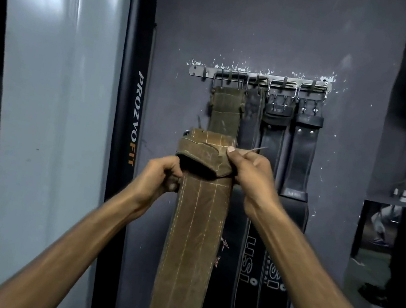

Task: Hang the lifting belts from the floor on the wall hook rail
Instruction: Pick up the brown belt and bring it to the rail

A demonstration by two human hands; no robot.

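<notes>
- Fingers (pixel 167 172) of the left hand (pixel 159 176) close around the left edge of the brown belt (pixel 197 221), just under its folded-over top; those of the right hand (pixel 249 171) pinch the fold's right edge, thumb on top.
- That brown belt is held upright below the hook rail (pixel 260 79), in front of the belts hung there, its lower length dropping out of view.
- It looks like thick stitched leather: fairly heavy, stiff along its width, bending only in broad folds, not fragile or slippery. The buckle end seems the best hold, though the fold hides any buckle.
- Count: one belt in hand; four on the rail, one olive-brown belt (pixel 225 109) at its left and three black belts (pixel 303 147) to its right.
</notes>
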